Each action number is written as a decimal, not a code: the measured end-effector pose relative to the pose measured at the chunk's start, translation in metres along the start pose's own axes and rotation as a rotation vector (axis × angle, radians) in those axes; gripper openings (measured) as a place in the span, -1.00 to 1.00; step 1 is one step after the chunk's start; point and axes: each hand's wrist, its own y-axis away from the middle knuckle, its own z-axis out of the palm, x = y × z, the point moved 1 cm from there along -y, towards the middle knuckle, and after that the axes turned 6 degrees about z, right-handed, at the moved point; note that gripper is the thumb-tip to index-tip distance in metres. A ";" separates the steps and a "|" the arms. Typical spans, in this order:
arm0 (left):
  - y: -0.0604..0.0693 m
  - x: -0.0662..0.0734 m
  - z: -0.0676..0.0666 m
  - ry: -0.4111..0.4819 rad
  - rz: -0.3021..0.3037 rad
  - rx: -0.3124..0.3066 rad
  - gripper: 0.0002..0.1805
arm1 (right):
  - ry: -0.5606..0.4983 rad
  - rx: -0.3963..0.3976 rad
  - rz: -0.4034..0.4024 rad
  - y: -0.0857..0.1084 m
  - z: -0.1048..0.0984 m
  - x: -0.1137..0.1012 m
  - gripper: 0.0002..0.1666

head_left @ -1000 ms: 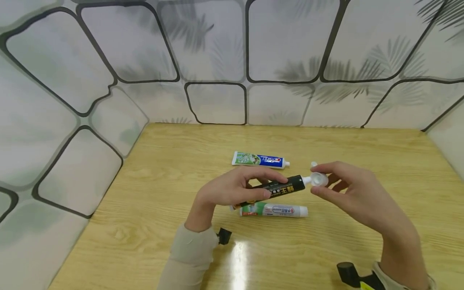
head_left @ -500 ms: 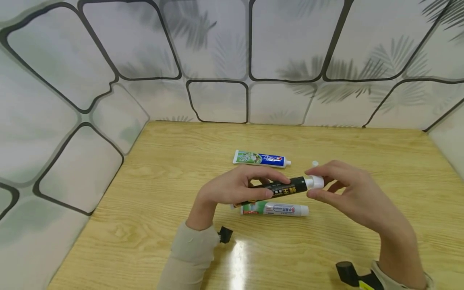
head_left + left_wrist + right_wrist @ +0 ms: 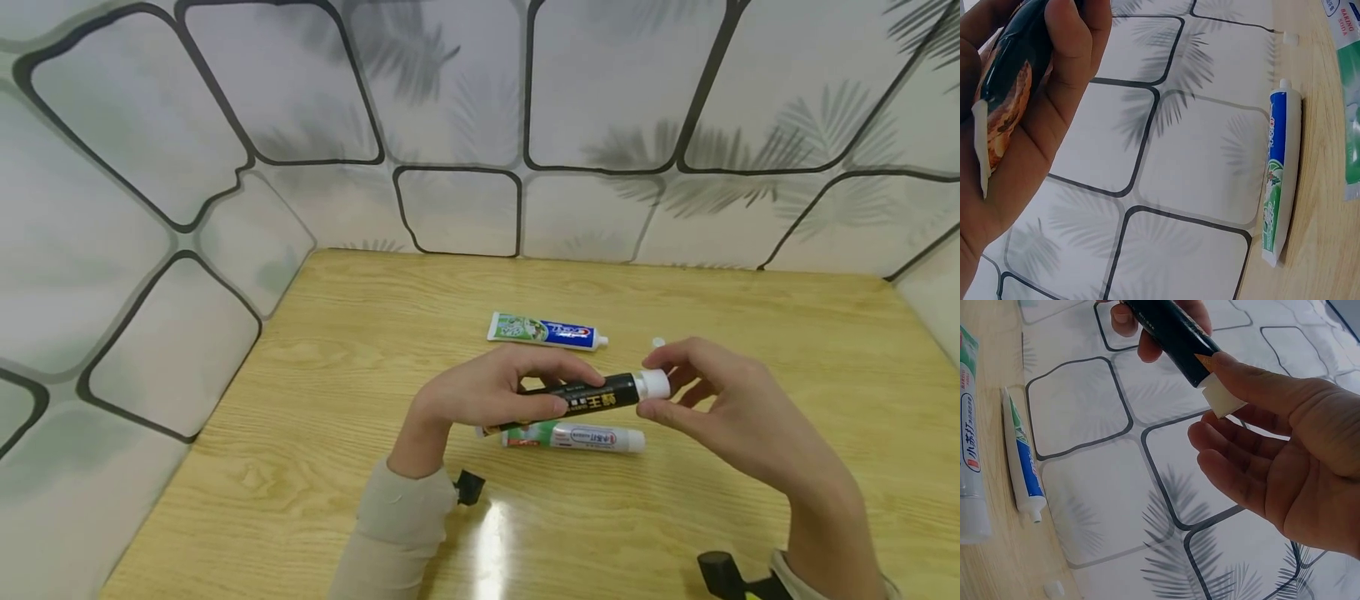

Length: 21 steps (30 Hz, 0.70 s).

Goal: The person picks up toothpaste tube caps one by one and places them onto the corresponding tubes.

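My left hand grips a black toothpaste tube with gold lettering, held above the table. At the tube's right end, my right hand pinches a white cap between thumb and fingers. The cap covers the nozzle and sits close to the tube's shoulder; how firmly it is seated I cannot tell. In the right wrist view, the thumb lies along the joint of tube and cap. The left wrist view shows the crimped tail of the black tube in my left palm.
Behind my hands lies a green and blue toothpaste tube without a cap. A white and green toothpaste tube, capped, lies in front. A small white cap rests on the wooden table. Patterned walls stand at the back and left.
My right hand has turned the white cap from facing the camera to facing the nozzle, then pushed it left onto the tube. The left hand keeps its grip on the tube.
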 end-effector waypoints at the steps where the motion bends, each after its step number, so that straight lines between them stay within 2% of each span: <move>1: 0.000 0.000 0.000 -0.010 -0.001 0.001 -0.62 | -0.004 0.001 -0.007 0.000 0.000 0.000 -0.53; 7: 0.001 0.000 -0.002 -0.039 -0.001 0.005 -0.62 | -0.058 -0.001 -0.076 0.001 -0.001 0.002 -0.45; 11: 0.001 0.000 -0.002 -0.035 -0.005 0.006 -0.62 | -0.084 -0.016 -0.093 0.002 -0.002 0.002 -0.43; 21: 0.002 0.000 -0.002 -0.026 -0.009 -0.003 -0.62 | -0.079 -0.037 -0.034 0.002 -0.003 0.002 -0.50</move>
